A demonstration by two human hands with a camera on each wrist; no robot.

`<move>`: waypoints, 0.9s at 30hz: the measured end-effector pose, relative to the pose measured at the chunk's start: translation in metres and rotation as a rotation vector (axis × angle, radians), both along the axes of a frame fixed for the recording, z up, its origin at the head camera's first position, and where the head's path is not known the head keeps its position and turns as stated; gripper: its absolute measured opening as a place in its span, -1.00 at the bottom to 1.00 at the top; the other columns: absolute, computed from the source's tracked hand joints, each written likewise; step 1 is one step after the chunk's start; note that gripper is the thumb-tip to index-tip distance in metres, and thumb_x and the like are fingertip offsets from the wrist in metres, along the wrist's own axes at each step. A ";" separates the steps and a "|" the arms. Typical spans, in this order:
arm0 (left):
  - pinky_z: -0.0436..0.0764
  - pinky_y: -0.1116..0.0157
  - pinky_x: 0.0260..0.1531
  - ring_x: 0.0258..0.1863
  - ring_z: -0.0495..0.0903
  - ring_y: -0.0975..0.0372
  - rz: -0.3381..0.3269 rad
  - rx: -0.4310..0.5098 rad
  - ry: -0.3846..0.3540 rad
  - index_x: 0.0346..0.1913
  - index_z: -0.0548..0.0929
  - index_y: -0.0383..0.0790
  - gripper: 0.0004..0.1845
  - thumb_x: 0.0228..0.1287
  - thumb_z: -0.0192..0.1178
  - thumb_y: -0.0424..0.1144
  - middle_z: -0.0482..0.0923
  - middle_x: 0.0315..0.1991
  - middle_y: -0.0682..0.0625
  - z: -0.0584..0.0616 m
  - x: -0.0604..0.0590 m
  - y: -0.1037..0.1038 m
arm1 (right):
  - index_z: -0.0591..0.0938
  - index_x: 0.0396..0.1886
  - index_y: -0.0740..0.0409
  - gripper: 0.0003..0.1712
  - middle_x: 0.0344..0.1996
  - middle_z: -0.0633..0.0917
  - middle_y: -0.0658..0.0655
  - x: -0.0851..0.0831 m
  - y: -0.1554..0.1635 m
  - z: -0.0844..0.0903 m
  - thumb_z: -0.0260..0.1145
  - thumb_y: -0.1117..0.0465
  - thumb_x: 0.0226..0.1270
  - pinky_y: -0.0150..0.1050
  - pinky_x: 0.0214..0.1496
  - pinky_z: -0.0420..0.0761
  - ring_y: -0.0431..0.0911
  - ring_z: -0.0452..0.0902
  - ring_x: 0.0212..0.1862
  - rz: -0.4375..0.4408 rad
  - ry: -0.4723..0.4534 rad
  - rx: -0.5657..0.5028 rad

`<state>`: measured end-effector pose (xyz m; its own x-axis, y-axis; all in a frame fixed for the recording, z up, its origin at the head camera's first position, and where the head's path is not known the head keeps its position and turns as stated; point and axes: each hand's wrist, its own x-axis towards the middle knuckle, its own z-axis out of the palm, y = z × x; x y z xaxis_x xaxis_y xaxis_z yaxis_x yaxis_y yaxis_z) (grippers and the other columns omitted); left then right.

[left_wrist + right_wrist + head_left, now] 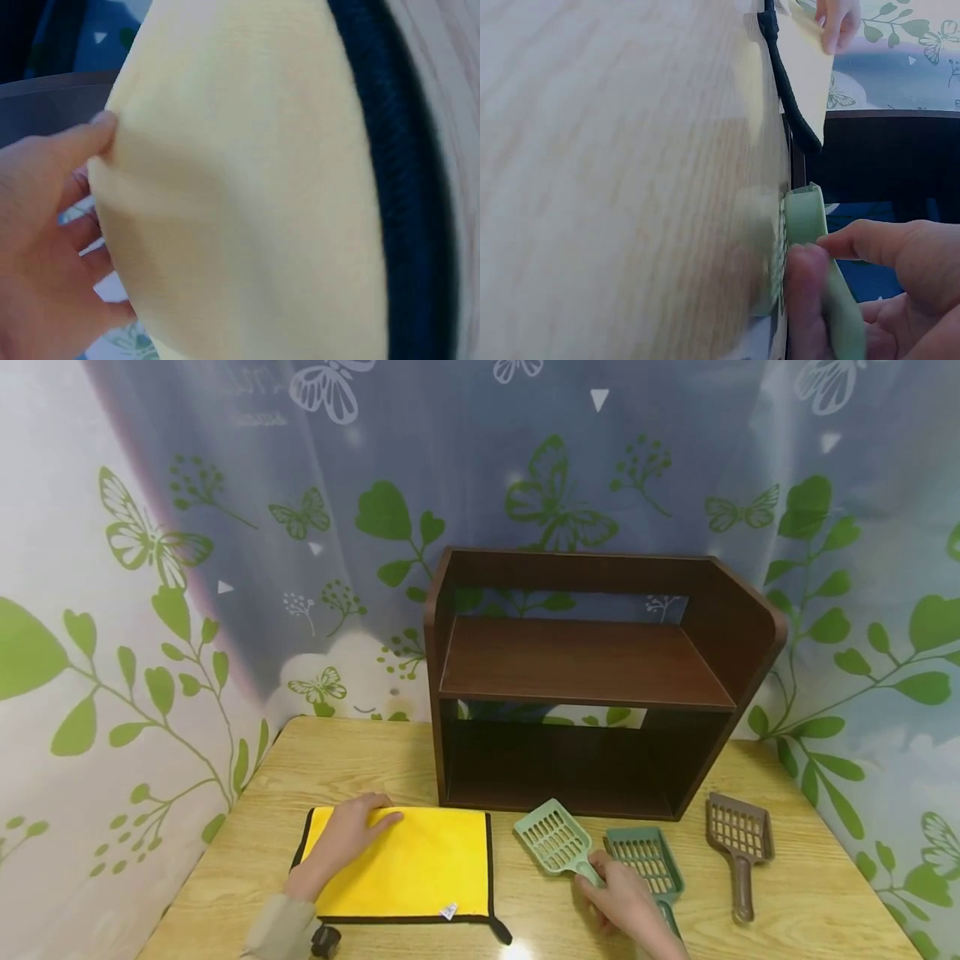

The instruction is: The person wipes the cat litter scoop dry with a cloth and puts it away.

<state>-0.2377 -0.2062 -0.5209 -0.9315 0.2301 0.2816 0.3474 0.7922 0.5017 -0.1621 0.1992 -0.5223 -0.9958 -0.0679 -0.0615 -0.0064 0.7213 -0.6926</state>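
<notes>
A yellow cloth [420,868] with black edging and a small corner loop lies folded on the table, in front of a brown shelf [585,660]. With my left hand [347,839] I pinch its far edge; in the left wrist view the thumb is on the near face of the cloth [247,180] and the fingers are behind it. My right hand [622,893] grips the handle of a light green litter scoop [844,322] between thumb and fingers. The scoop's slotted head points toward the shelf. Beside that hand lies a dark green litter scoop [672,868], its handle partly hidden by my wrist.
A brown litter scoop [742,889] lies at the right of the wooden table [360,752], handle toward me. The two-tier shelf stands at the back, close beyond the cloth and scoops. Behind it hangs a printed curtain [480,468] with leaves and butterflies.
</notes>
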 end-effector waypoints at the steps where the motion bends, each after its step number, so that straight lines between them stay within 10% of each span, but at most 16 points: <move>1: 0.63 0.00 0.01 -0.07 0.70 0.00 0.000 0.021 -0.011 -0.21 0.75 -0.15 -0.84 0.36 0.34 -0.12 0.74 -0.13 -0.05 0.002 0.001 -0.001 | 0.61 -0.18 0.19 -0.80 -0.67 0.60 -0.02 -0.001 0.000 0.001 0.39 0.21 0.28 -0.28 -0.62 0.52 -0.21 0.47 -0.72 -0.008 0.023 0.013; 10: 0.59 0.22 -0.11 -0.25 0.58 0.30 -0.038 0.304 0.078 -0.32 0.67 -0.01 -0.90 0.38 0.34 -0.17 0.66 -0.27 0.19 0.029 0.020 0.003 | 0.64 -0.15 0.19 -0.77 -0.44 0.66 -0.01 -0.007 0.004 0.014 0.42 0.17 0.29 -0.20 -0.42 0.41 -0.13 0.42 -0.45 -0.055 0.103 0.031; 19: 0.32 0.42 0.29 0.16 0.51 0.28 -0.143 0.702 0.256 -0.21 0.66 -0.26 -0.88 0.40 0.19 -0.51 0.62 0.05 -0.18 0.052 0.027 0.014 | 0.67 0.06 0.29 -0.56 -0.10 0.78 0.27 -0.019 0.009 0.028 0.43 0.07 0.35 0.02 -0.18 0.62 0.04 0.71 -0.16 -0.050 0.162 0.008; 27: 0.14 0.31 0.48 0.32 0.50 0.19 -0.192 0.765 0.279 -0.13 0.66 -0.28 -0.87 0.42 0.16 -0.52 0.65 0.14 -0.23 0.066 0.026 0.020 | 0.68 -0.08 0.14 -0.70 -0.36 0.77 0.03 -0.024 0.006 0.039 0.45 0.07 0.33 -0.20 -0.40 0.43 -0.16 0.43 -0.48 -0.045 0.164 0.008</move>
<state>-0.2121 -0.1863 -0.4547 -0.7684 0.0289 0.6393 0.6329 0.1827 0.7524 -0.1856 0.2052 -0.4832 -0.9945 -0.0234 0.1020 -0.0868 0.7286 -0.6794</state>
